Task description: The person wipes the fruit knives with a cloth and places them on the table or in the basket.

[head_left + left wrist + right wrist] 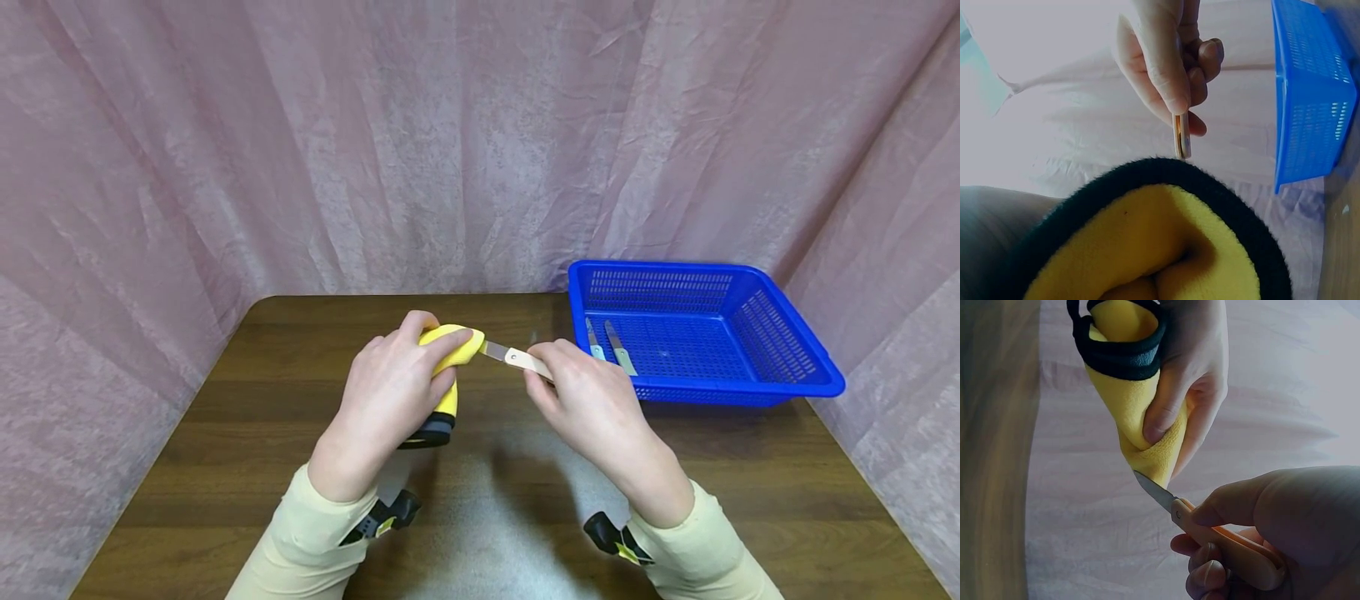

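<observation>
My left hand (390, 379) grips a yellow cloth (467, 348) with dark edging, bunched between thumb and fingers. In the right wrist view the cloth (1110, 394) hangs in a cone, its black border and a small loop at the wide end. A folding knife (527, 362) with a pale handle is held by my right hand (592, 404), thumb along the handle's side. Its blade (1154, 490) is out, with the tip end against the narrow end of the cloth. In the left wrist view the cloth (1141, 219) covers most of the left fingers.
A blue plastic basket (750, 390) stands at the right of the brown wooden table (247, 467). Inside, along its left side, lie two knives with light handles, one (595, 343) beside the other (621, 350). Pink curtains (420, 150) hang behind and on both sides.
</observation>
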Tool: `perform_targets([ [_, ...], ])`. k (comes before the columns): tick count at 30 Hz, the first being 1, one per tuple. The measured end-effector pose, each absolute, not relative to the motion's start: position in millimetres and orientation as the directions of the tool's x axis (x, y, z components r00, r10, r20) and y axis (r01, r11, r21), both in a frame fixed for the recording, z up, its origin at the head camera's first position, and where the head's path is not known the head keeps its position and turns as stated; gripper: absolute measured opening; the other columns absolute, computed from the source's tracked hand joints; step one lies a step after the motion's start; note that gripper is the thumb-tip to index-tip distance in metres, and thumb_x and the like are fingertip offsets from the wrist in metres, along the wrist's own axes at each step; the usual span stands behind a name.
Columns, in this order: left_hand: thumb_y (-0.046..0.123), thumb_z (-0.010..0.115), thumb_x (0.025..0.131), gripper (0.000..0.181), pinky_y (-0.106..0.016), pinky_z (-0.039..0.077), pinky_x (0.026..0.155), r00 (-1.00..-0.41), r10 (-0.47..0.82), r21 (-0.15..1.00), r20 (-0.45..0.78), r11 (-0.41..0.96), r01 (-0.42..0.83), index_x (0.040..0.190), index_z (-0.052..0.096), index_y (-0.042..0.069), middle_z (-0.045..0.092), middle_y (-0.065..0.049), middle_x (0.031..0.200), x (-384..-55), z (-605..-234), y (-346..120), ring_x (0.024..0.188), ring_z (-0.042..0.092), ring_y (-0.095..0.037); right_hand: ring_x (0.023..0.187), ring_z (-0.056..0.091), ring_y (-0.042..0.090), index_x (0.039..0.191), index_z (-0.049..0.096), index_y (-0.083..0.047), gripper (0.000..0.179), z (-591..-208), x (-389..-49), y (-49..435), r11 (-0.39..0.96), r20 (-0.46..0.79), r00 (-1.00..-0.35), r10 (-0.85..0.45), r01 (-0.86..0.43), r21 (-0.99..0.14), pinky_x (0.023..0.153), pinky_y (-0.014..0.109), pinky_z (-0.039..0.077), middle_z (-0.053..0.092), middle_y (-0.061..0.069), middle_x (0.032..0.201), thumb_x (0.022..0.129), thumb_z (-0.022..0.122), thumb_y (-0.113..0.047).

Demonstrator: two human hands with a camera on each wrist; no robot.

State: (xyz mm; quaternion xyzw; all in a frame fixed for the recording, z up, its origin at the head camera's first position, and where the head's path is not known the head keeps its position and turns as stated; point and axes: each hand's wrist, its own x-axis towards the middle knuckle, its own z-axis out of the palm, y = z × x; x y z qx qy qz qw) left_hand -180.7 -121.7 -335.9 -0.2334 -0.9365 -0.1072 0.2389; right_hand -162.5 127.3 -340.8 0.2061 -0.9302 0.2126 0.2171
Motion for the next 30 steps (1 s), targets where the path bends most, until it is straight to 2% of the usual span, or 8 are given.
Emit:
perform_targets([
  [6, 0.014, 0.085, 0.091, 0.049, -0.05, 0.055, 0.062, -0.795, 0.368, 0.105, 0.483, 0.877, 0.47, 0.137, 0.079, 0.029, 0.067, -0.014, 0.126, -181, -335, -124, 0.07, 0.066, -0.035, 0.065, 0.059, 0.016, 0.106, 0.079, -0.013, 0.009, -341, -162, 128, 0.823, 0.494, -0.821, -0.288, -0.475, -0.311, 0.055, 0.041, 0.05, 0.07, -0.002, 0.09, 0.1, 0.073, -0.014],
  [13, 0.014, 0.084, 0.091, 0.049, -0.05, 0.055, 0.063, -0.804, 0.355, 0.117, 0.477, 0.881, 0.458, 0.138, 0.079, 0.029, 0.067, -0.015, 0.126, -182, -334, -127, 0.071, 0.066, -0.036, 0.066, 0.059, 0.016, 0.106, 0.079, -0.014, 0.008, -340, -162, 128, 0.825, 0.497, -0.819, -0.288, -0.476, -0.306, 0.055, 0.042, 0.05, 0.07, -0.002, 0.09, 0.1, 0.073, -0.014],
  [24, 0.011, 0.08, 0.089, 0.051, -0.052, 0.054, 0.058, -0.806, 0.334, 0.126, 0.489, 0.887, 0.444, 0.136, 0.08, 0.029, 0.067, -0.014, 0.124, -185, -336, -131, 0.061, 0.061, -0.037, 0.066, 0.058, 0.016, 0.107, 0.08, -0.014, 0.009, -339, -161, 128, 0.824, 0.499, -0.817, -0.29, -0.478, -0.304, 0.055, 0.041, 0.05, 0.069, -0.002, 0.089, 0.101, 0.073, -0.015],
  [30, 0.011, 0.079, 0.09, 0.051, -0.053, 0.054, 0.06, -0.824, 0.316, 0.143, 0.471, 0.894, 0.425, 0.138, 0.079, 0.03, 0.067, -0.013, 0.125, -186, -335, -134, 0.063, 0.062, -0.038, 0.066, 0.057, 0.015, 0.108, 0.08, -0.014, 0.009, -337, -160, 129, 0.825, 0.491, -0.823, -0.287, -0.473, -0.31, 0.055, 0.04, 0.049, 0.069, -0.002, 0.089, 0.101, 0.073, -0.015],
])
